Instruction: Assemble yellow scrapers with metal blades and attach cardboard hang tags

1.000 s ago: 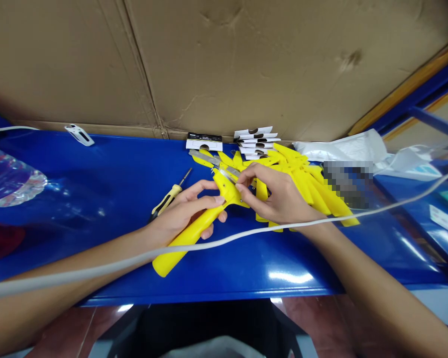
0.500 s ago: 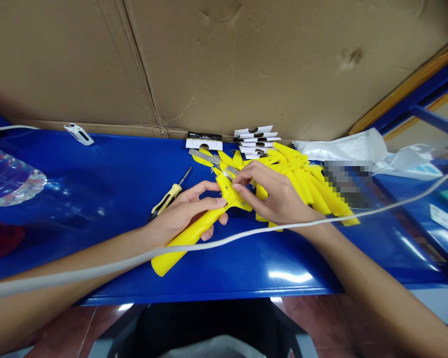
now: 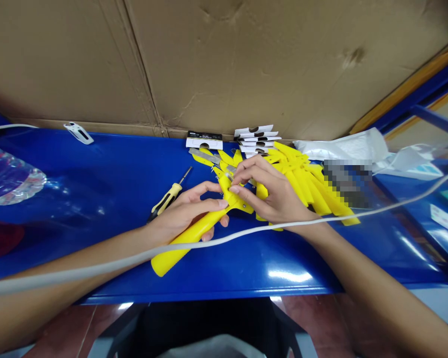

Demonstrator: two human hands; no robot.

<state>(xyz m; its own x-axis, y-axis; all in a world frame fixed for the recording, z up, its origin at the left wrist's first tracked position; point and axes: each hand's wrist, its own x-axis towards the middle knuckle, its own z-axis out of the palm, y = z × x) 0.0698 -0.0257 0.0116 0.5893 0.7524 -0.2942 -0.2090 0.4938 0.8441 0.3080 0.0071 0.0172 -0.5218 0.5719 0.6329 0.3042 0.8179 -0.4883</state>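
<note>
Over the blue workbench (image 3: 276,263), left hand (image 3: 184,214) found clamped around the handle of a yellow utility knife (image 3: 182,247); right hand (image 3: 272,194) pinches its head. Right of the knife lies a pile of yellow knives (image 3: 306,184); left, a yellow-handled screwdriver (image 3: 167,199).

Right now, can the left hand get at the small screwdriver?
Probably yes: the left hand sits beside the screwdriver, nothing between them, but it holds a yellow utility knife.
</note>
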